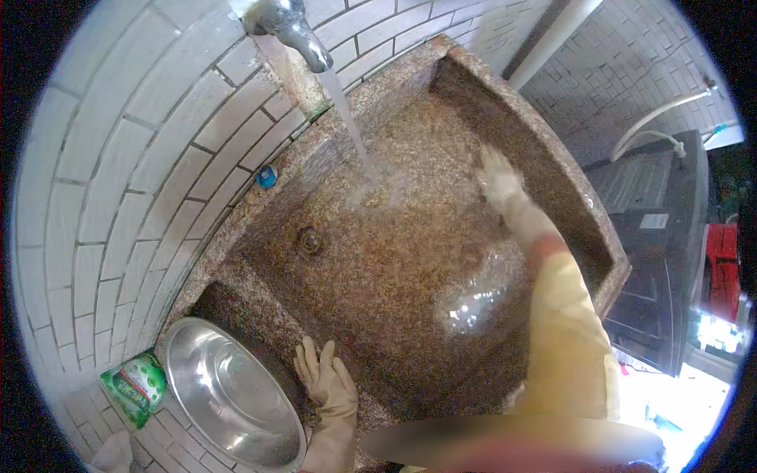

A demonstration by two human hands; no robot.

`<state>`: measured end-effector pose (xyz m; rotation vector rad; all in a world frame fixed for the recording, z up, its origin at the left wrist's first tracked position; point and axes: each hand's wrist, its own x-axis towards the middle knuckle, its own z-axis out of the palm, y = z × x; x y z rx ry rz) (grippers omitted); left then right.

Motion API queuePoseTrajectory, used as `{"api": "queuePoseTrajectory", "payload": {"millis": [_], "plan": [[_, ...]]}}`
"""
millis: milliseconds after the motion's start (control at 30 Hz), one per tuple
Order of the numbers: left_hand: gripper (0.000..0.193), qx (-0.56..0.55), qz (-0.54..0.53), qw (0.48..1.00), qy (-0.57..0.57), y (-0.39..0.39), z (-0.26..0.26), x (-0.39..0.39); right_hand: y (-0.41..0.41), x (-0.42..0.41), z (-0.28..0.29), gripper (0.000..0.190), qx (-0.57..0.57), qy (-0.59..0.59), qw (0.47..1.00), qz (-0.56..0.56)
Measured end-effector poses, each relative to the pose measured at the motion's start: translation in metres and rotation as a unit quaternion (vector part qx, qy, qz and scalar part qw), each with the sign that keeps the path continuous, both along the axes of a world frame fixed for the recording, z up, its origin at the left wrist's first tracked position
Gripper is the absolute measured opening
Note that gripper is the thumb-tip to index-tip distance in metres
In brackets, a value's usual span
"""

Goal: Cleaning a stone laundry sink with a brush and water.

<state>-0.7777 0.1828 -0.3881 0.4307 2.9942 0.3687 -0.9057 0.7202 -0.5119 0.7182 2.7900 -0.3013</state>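
Observation:
A brown speckled stone sink [390,284] lies before me, its wet floor shining. My right hand [497,177], in a pale glove and blurred, reaches to the basin floor near the right wall. Its fingers look extended, and I see nothing held in them. My left hand [325,378], also gloved, rests at the stone divider on the left with its fingers apart and nothing in them. Beside it a round stainless steel basin [236,396] sits tilted. Water [352,127] pours from a metal faucet [295,35] onto the sink floor, where a round drain [310,241] shows.
A small blue object [267,176] sits on the sink's back ledge. Left of the steel basin is a green packet [137,387] bearing writing. White brick-pattern tiles [171,177] line the wall. At right stands a dark grey appliance [644,254] with a white hose [650,112] above.

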Motion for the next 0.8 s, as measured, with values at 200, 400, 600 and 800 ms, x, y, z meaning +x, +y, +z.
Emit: {"api": "queuePoseTrajectory", "payload": {"millis": [200, 400, 600, 800], "plan": [[0.035, 0.021, -0.007, 1.0, -0.013, 0.009, -0.005, -0.007, 0.004, -0.182, -0.027, 0.071, 0.021, 0.035, 0.999, 0.009], [0.036, 0.0, 0.016, 0.999, -0.046, 0.009, 0.002, -0.005, -0.046, -0.185, 0.006, 0.074, 0.031, 0.038, 0.994, 0.1], [0.036, 0.009, 0.022, 0.999, -0.035, 0.007, 0.004, -0.006, -0.043, -0.15, 0.085, 0.057, 0.289, -0.007, 0.921, 0.26], [0.035, 0.011, 0.016, 0.999, -0.042, 0.005, 0.001, -0.005, 0.024, -0.189, 0.013, 0.057, 0.497, -0.072, 0.809, 0.304]]}}
